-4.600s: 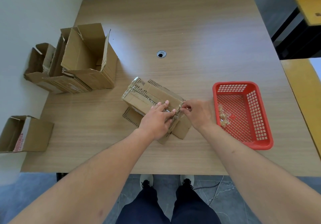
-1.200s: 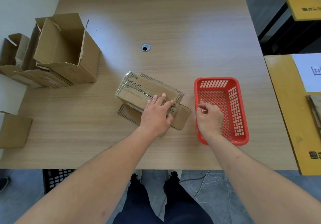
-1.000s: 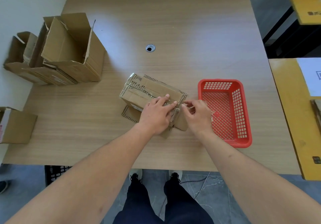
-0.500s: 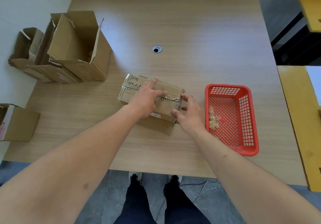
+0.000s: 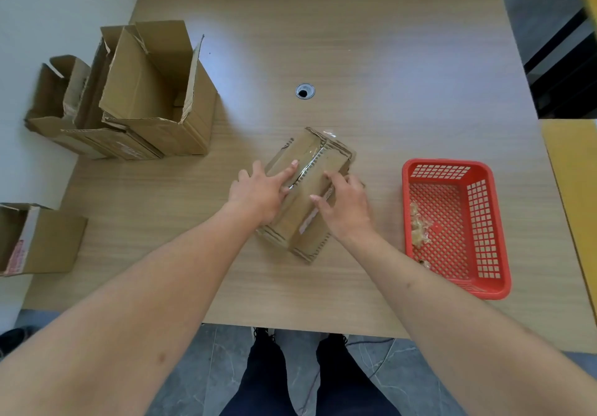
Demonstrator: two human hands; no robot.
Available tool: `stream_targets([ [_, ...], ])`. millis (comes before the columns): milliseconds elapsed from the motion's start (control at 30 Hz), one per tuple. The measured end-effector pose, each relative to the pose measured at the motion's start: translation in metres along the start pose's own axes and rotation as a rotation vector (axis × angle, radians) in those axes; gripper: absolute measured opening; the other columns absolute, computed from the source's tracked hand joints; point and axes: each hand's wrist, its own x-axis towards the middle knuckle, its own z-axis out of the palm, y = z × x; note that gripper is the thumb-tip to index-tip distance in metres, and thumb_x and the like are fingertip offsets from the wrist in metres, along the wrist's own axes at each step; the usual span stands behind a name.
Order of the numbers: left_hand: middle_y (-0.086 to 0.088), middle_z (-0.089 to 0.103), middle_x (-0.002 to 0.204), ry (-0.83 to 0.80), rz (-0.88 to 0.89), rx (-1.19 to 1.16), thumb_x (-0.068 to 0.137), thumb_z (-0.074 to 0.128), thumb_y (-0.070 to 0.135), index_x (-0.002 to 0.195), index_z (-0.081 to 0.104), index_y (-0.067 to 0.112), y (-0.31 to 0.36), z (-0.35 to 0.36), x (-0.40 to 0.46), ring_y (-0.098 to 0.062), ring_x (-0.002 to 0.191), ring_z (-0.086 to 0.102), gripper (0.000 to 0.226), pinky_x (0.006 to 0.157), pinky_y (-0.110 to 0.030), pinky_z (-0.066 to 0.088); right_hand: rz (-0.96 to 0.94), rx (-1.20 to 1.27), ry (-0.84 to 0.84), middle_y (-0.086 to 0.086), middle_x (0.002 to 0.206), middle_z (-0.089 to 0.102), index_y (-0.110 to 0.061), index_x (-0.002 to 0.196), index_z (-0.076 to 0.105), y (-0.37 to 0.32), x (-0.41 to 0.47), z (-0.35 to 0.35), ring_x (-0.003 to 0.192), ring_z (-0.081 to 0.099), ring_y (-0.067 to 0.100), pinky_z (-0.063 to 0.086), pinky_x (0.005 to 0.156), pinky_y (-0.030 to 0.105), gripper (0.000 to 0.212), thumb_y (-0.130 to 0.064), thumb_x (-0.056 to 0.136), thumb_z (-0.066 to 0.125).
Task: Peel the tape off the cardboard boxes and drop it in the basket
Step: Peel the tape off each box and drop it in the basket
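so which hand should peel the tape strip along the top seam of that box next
Probably the left hand: its fingertips already lie on the tape strip along the box seam. The right hand rests on the box's right side, nearer the basket, steadying it.

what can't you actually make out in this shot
All in the head view:
- Near part of the taped box: covered by the left hand and right hand.
- Tape scraps in the red basket: too small to count.
- Box at the left edge: cut off by the frame; its red label is too small to read.
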Motion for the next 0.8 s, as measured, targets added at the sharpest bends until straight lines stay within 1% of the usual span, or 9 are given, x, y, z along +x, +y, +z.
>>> stream_targets([
  [100, -0.012, 0.04, 0.129, -0.04, 0.012, -0.152, 0.102, 0.038, 0.062, 0.149, 0.007, 0.067, -0.007, 0.009, -0.003, -0.044, 0.113, 0.052, 0.056, 0.094, -0.049, 0.046, 0.004, 0.175, -0.1, 0.005, 0.128, 0.051, -0.031, 0.156, 0.039, -0.001, 0.003, 0.011, 0.111, 0.057, 0.02, 0.048, 0.099, 0.033, 0.078, -0.036, 0.088, 0.078],
  [200, -0.01, 0.045, 0.12, -0.007, 0.009, -0.362, 0.095, 0.056, 0.061, 0.152, 0.024, 0.058, -0.015, 0.019, -0.01, -0.04, 0.113, 0.056, 0.065, 0.101, -0.046, 0.047, 0.061, 0.44, -0.149, -0.005, 0.144, 0.053, -0.035, 0.156, 0.038, 0.002, 0.012, 0.021, 0.116, 0.063, 0.016, 0.049, 0.107, 0.032, 0.078, -0.014, 0.091, 0.075],
  [267, -0.009, 0.039, 0.129, 0.025, 0.005, -0.454, 0.088, 0.07, 0.058, 0.151, 0.038, 0.049, -0.021, 0.02, -0.014, -0.038, 0.123, 0.051, 0.071, 0.11, -0.045, 0.043, 0.109, 0.565, -0.182, -0.019, 0.14, 0.051, -0.039, 0.155, 0.039, 0.003, 0.018, 0.026, 0.117, 0.061, 0.008, 0.046, 0.108, 0.026, 0.075, -0.006, 0.094, 0.069],
  [367, -0.008, 0.004, 0.166, 0.145, 0.159, -0.319, 0.081, 0.078, 0.055, 0.147, 0.051, 0.037, -0.03, 0.012, -0.012, -0.036, 0.153, 0.017, 0.074, 0.125, -0.044, 0.021, 0.079, 0.615, -0.207, -0.024, 0.138, 0.048, -0.031, 0.155, 0.041, 0.004, 0.026, 0.033, 0.111, 0.056, -0.014, 0.039, 0.097, 0.005, 0.069, 0.002, 0.097, 0.061],
  [433, -0.001, -0.006, 0.171, 0.132, 0.341, -0.176, 0.087, 0.072, 0.053, 0.15, 0.046, 0.04, -0.033, 0.007, -0.007, -0.031, 0.157, -0.003, 0.069, 0.124, -0.046, 0.015, 0.056, 0.606, -0.217, -0.022, 0.139, 0.048, -0.029, 0.154, 0.044, 0.002, 0.029, 0.032, 0.102, 0.053, -0.027, 0.037, 0.09, -0.001, 0.066, 0.002, 0.098, 0.061],
  [533, 0.0, 0.0, 0.171, 0.014, 0.44, -0.122, 0.101, 0.055, 0.049, 0.156, 0.031, 0.043, -0.035, 0.012, -0.005, -0.028, 0.157, -0.001, 0.061, 0.126, -0.05, 0.012, 0.053, 0.424, -0.13, -0.019, 0.123, 0.061, -0.034, 0.142, 0.058, -0.001, 0.021, 0.024, 0.091, 0.062, -0.016, 0.045, 0.088, 0.006, 0.052, -0.015, 0.095, 0.072],
  [633, 0.003, -0.004, 0.171, 0.047, 0.409, -0.074, 0.104, 0.043, 0.053, 0.157, 0.022, 0.047, -0.036, 0.021, -0.008, -0.024, 0.157, -0.003, 0.057, 0.126, -0.052, 0.012, 0.117, 0.245, -0.012, -0.012, 0.096, 0.073, -0.028, 0.115, 0.072, 0.002, -0.002, 0.021, 0.083, 0.068, 0.005, 0.053, 0.082, 0.025, 0.021, -0.037, 0.096, 0.068],
  [733, 0.003, -0.008, 0.171, 0.059, 0.362, -0.066, 0.105, 0.035, 0.055, 0.158, 0.015, 0.049, -0.031, 0.025, -0.01, -0.024, 0.157, -0.006, 0.057, 0.127, -0.05, 0.011, 0.181, 0.236, 0.007, -0.008, 0.084, 0.074, -0.024, 0.097, 0.076, 0.014, -0.031, 0.025, 0.086, 0.069, 0.015, 0.048, 0.075, 0.03, 0.031, -0.048, 0.101, 0.056],
  [800, 0.003, -0.011, 0.171, 0.051, 0.338, -0.056, 0.105, 0.032, 0.056, 0.158, 0.011, 0.05, -0.026, 0.027, -0.012, -0.023, 0.157, -0.008, 0.057, 0.127, -0.048, 0.012, 0.242, 0.314, 0.066, -0.007, 0.077, 0.074, -0.022, 0.09, 0.077, 0.021, -0.044, 0.025, 0.08, 0.07, 0.017, 0.053, 0.075, 0.034, 0.034, -0.048, 0.1, 0.057],
])
